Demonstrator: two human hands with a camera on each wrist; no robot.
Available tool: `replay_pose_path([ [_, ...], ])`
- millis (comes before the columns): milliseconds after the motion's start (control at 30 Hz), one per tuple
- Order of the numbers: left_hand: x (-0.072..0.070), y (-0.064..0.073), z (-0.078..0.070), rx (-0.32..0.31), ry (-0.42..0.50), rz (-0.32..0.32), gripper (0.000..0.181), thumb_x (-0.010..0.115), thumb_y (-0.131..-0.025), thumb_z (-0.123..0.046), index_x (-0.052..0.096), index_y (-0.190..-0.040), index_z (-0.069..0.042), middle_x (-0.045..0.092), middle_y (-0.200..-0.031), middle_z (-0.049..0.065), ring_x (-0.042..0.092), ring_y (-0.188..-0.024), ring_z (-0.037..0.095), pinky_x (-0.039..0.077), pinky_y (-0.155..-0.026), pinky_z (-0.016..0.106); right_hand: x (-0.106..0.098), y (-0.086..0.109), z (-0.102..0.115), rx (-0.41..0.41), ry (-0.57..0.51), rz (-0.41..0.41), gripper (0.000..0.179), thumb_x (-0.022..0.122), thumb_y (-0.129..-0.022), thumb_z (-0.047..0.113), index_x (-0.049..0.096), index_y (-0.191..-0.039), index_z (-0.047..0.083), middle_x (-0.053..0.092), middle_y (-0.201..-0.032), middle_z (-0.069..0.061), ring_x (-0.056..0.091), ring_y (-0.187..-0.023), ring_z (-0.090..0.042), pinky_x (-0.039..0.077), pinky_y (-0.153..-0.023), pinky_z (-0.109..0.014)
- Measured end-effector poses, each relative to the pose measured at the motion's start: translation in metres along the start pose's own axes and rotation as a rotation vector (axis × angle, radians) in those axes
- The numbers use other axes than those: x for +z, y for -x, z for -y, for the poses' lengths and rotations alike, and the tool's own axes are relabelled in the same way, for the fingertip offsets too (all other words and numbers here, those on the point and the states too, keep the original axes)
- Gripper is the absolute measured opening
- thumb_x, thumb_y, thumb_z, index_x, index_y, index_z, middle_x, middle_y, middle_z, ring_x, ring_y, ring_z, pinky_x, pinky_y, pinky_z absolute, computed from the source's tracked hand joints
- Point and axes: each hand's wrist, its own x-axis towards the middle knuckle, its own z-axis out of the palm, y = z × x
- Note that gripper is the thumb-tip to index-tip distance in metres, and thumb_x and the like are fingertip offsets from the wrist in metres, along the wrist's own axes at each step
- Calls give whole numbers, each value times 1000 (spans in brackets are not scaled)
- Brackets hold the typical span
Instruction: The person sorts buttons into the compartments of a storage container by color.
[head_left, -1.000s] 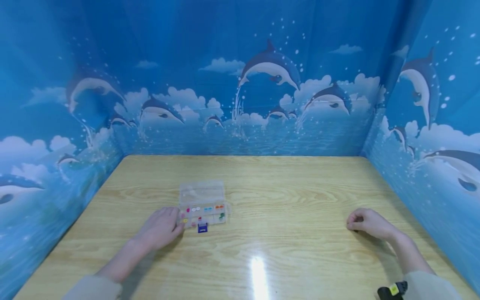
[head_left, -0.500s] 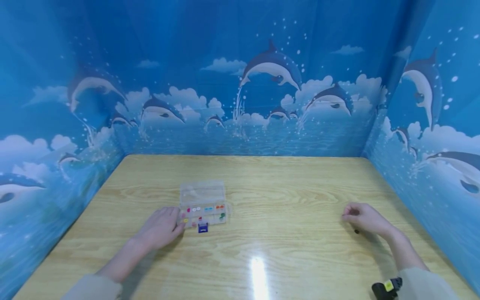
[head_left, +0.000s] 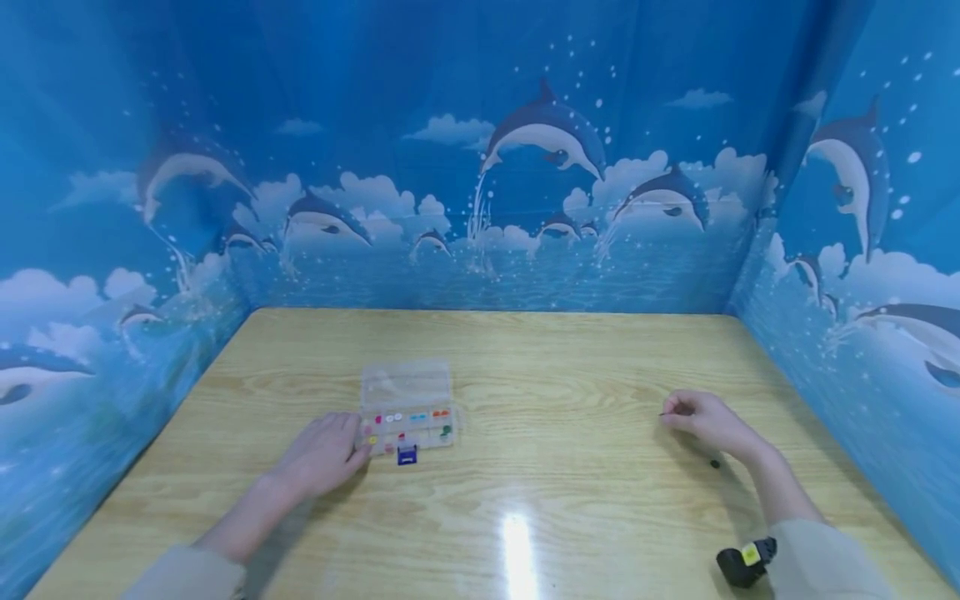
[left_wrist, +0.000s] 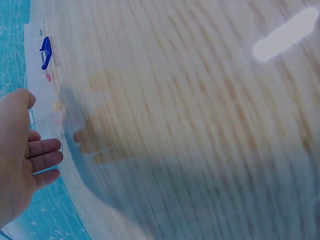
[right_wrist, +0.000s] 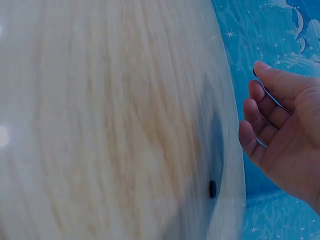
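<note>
My left hand (head_left: 324, 454) rests against the left side of a clear plastic compartment box (head_left: 442, 440), its fingers fairly straight and relaxed. The lid (head_left: 405, 385) is raised back. Small coloured button-like pieces lie in the compartments, and a blue latch (head_left: 407, 455) sticks out at the front. At the right, my right hand (head_left: 708, 421) is lifted over the table, thumb and index finger pinching a small black button-like piece (right_wrist: 254, 73), mostly hidden by the fingertips. A similar dark piece (head_left: 715, 464) lies on the table below that hand, also visible in the right wrist view.
The wood-grain table (head_left: 555, 392) stretches between the hands, with a bright light reflection near its front. Blue dolphin-print curtains (head_left: 480, 167) enclose the back and both sides. A black device with a yellow mark (head_left: 746, 561) sits at the right wrist.
My right hand has moved left and away from me, carrying the small black piece. The other dark piece, hidden at first, now shows on the table. The left hand has stayed at the box.
</note>
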Motion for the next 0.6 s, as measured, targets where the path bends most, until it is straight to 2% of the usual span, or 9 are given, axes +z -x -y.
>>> replay_pose_path([
  [333, -3, 0, -1, -3, 3, 14, 31, 55, -90, -27, 53, -100, 2, 58, -96, 18, 55, -98, 36, 45, -87, 50, 10, -13, 15, -33, -27, -39, 19, 59, -91, 21, 60, -94, 2, 59, -93, -7, 50, -85, -18, 42, -68, -32],
  [600, -4, 0, -2, -10, 22, 21, 22, 55, -89, -27, 51, -89, -5, 54, -83, 8, 56, -90, 31, 46, -84, 47, 21, -23, 23, -51, -86, -39, 24, 58, -92, 26, 60, -98, 3, 59, -95, -8, 50, -85, -22, 43, -64, -34],
])
